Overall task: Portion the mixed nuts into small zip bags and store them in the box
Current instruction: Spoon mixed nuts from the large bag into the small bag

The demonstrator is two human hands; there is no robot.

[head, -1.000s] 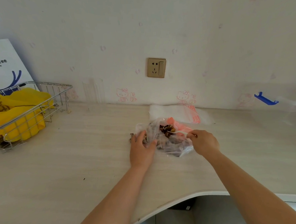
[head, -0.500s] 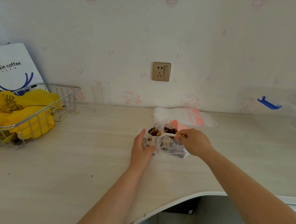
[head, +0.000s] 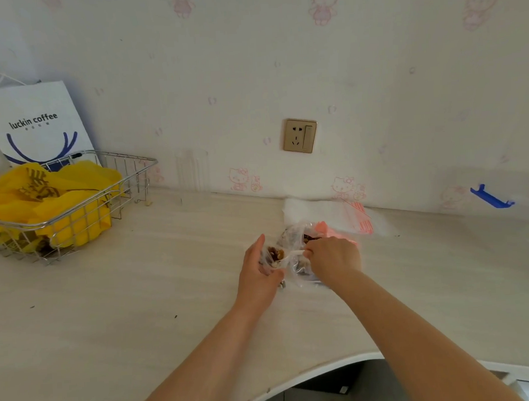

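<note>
Step in hand, as judged: spooning nuts into a small zip bag. Left hand (head: 258, 272), fingers curled round small zip bag (head: 272, 255), holds its mouth open on the table (head: 139, 299); brown nuts visible inside. Keep mouth wide and upright, tip spoon low to avoid spill. White spoon (head: 292, 254) bridges the gap. Right hand (head: 333, 258) pinches spoon handle, fingers closed, over the large nut bag (head: 296, 238). Box: location cannot be confirmed
</note>
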